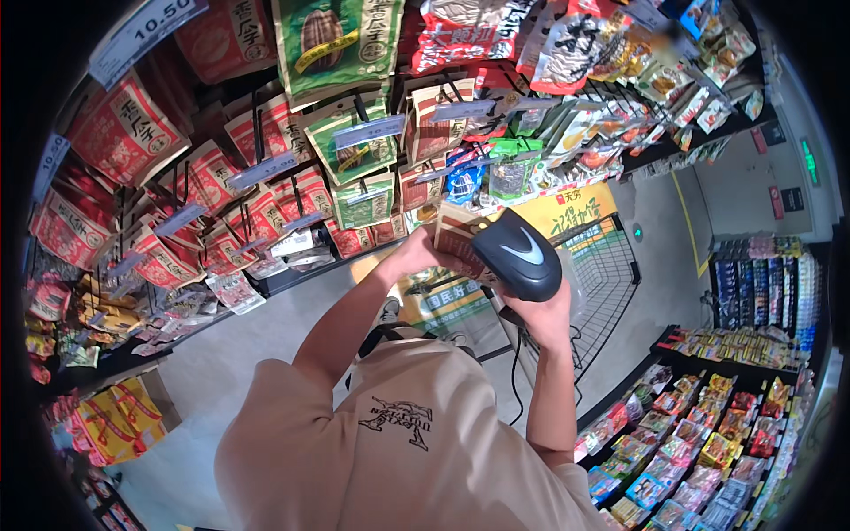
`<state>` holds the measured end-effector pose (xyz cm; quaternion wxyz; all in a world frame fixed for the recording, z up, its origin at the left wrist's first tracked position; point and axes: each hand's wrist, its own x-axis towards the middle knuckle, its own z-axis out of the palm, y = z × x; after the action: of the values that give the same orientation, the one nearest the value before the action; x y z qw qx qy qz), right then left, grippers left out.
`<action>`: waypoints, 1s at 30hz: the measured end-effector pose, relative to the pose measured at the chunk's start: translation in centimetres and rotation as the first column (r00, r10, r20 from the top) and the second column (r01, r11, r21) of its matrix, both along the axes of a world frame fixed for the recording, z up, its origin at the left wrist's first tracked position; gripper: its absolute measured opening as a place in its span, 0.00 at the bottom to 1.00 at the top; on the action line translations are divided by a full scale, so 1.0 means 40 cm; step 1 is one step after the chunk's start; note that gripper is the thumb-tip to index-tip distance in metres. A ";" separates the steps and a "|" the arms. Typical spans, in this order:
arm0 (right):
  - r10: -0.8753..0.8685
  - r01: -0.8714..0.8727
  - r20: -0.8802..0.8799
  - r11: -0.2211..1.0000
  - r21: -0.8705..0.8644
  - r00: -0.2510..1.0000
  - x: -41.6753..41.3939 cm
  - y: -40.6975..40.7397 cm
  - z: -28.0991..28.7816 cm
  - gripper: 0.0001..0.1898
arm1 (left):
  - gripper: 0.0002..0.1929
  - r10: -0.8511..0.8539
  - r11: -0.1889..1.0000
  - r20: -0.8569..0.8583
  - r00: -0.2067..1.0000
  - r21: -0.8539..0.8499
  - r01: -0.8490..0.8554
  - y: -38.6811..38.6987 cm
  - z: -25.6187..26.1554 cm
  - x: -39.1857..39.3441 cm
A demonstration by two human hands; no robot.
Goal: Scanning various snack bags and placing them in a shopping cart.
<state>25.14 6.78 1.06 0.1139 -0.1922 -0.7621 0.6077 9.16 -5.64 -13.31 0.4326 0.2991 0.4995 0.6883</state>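
Note:
My left hand (423, 247) grips a brown and cream snack pouch (458, 229) by its left side, in front of my chest. Around the handle of a dark handheld barcode scanner (518, 255) is my right hand (541, 308). The scanner's head covers the right part of the pouch, and a black cable (518, 378) hangs down from it. Whether scanner and pouch touch, I cannot tell. Straight ahead, similar brown pouches (438, 123) hang on hooks beside green sunflower-seed bags (348, 143).
Red seed bags (129, 129) hang at the left, with price tags (368, 131) on the hook ends. A wire shopping cart (604, 285) stands beyond my right hand. Low shelves of small packaged snacks (690, 431) lie at the lower right. Yellow gift bags (119, 421) stand at the lower left.

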 end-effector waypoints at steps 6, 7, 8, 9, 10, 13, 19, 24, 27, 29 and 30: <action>-0.309 0.312 0.047 0.948 -0.065 0.950 0.087 0.037 -0.026 0.25 | 0.26 0.252 0.967 0.192 0.948 -0.095 -0.238 0.058 -0.172 -0.076; -0.339 0.340 0.030 0.937 -0.082 0.940 0.104 0.039 -0.035 0.22 | 0.26 0.363 0.912 -0.002 0.932 -0.207 -0.355 0.066 -0.190 -0.100; -0.351 0.350 0.017 0.927 -0.131 0.936 0.117 0.038 -0.038 0.20 | 0.26 0.411 0.891 0.002 0.912 -0.211 -0.401 0.074 -0.207 -0.122; -0.367 0.363 0.002 0.918 -0.162 0.930 0.132 0.039 -0.046 0.19 | 0.25 0.452 0.872 0.005 0.892 -0.216 -0.440 0.085 -0.218 -0.142; -0.378 0.377 0.022 0.915 -0.144 0.926 0.141 0.035 -0.046 0.19 | 0.25 0.493 0.847 -0.052 0.869 -0.198 -0.493 0.087 -0.226 -0.165; -0.396 0.399 0.051 0.908 -0.128 0.917 0.170 0.024 -0.054 0.20 | 0.24 0.525 0.778 -0.207 0.825 -0.277 -0.564 0.103 -0.224 -0.222; -0.452 0.458 0.075 0.881 -0.117 0.889 0.205 0.025 -0.068 0.20 | 0.23 0.560 0.787 -0.217 0.800 -0.163 -0.595 0.146 -0.158 -0.294; -0.422 0.428 0.102 0.903 -0.046 0.901 0.218 0.034 -0.082 0.20 | 0.21 0.602 0.782 -0.099 0.792 -0.130 -0.610 0.156 -0.127 -0.315; -0.410 0.416 0.076 0.903 -0.105 0.909 0.221 0.030 -0.089 0.20 | 0.21 0.597 0.764 -0.166 0.785 -0.179 -0.620 0.155 -0.121 -0.312; -0.418 0.427 0.098 0.896 -0.119 0.903 0.219 0.024 -0.085 0.20 | 0.21 0.600 0.754 -0.170 0.782 -0.205 -0.624 0.162 -0.127 -0.309; -0.421 0.432 0.105 0.896 -0.109 0.901 0.218 0.023 -0.087 0.20 | 0.21 0.623 0.754 -0.110 0.774 -0.179 -0.632 0.164 -0.129 -0.306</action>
<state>33.87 7.69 -2.43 0.2017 -0.3852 -0.6643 0.6079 -3.07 0.90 -18.48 0.1942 0.0830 0.6485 0.7313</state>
